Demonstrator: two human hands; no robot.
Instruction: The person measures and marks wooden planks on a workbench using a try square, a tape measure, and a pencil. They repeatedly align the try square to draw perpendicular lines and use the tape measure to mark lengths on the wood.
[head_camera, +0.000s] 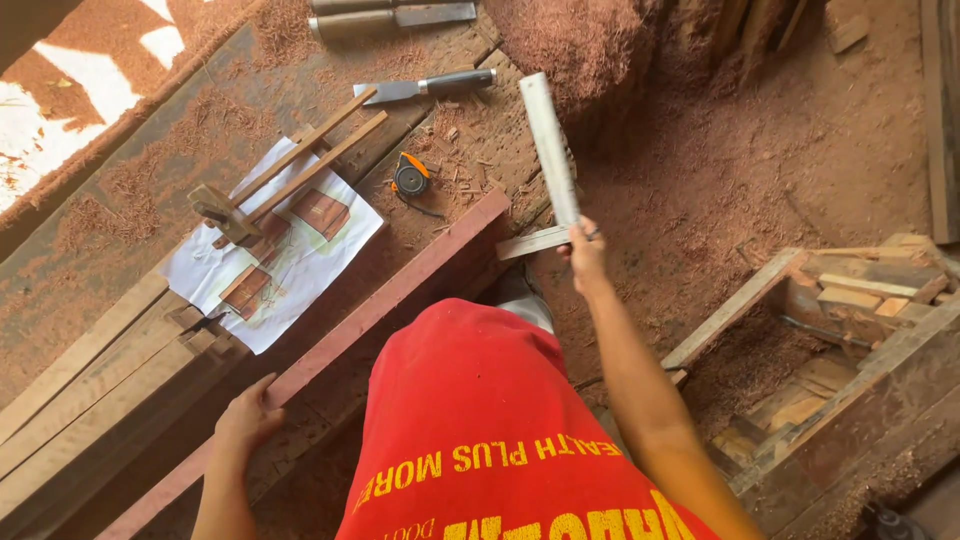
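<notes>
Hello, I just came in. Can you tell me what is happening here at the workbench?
A person in a red shirt stands at a dusty wooden bench. The right hand holds a metal square by its corner, blade pointing away. The left hand rests on a long reddish plank lying across the bench. Nearby lie paper drawings, a wooden marking gauge, a tape measure and a chisel. Sawdust covers the floor.

My shirt (480, 420) is bright red with yellow block lettering printed across it; both my arms are bare, and a dark ring (593, 234) sits on a finger of my right hand (585, 255)
</notes>
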